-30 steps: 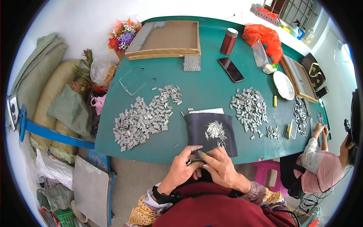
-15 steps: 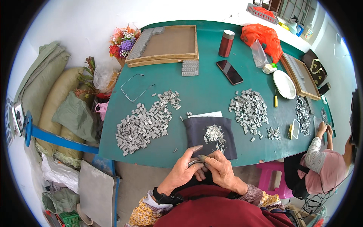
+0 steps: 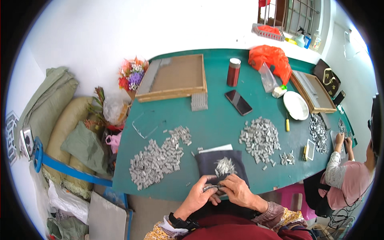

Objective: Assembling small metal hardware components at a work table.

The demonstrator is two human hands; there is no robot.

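Left hand (image 3: 201,193) and right hand (image 3: 237,191) together at near edge of green table (image 3: 218,126), fingertips meeting over one small grey metal piece (image 3: 212,187). Both hands curled almost closed, pinching that piece from either end; finer detail of grip too small to tell. Piece held just above near edge of dark cloth (image 3: 221,166), which lies flat at near edge, middle of its length. Small bundle of thin silver pins (image 3: 224,165) on cloth, just beyond hands, apart from them. White paper sheet (image 3: 217,149) tucked under far edge of cloth.

Large heap of grey metal pieces (image 3: 158,158) toward near-left corner, well apart from hands. Second heap (image 3: 260,138) right of cloth, with a few strays beside it. Shallow wooden tray (image 3: 177,77) at far-left corner. Dark red canister (image 3: 233,72) with pale lid upright near far edge; black phone (image 3: 238,102) lying flat just in front of it. Orange plastic bag (image 3: 270,58) at far-right corner, white plate (image 3: 296,105) near right edge.

Second person (image 3: 348,176) in pink seated at right end of table, hands on table over another grey pile (image 3: 318,128).
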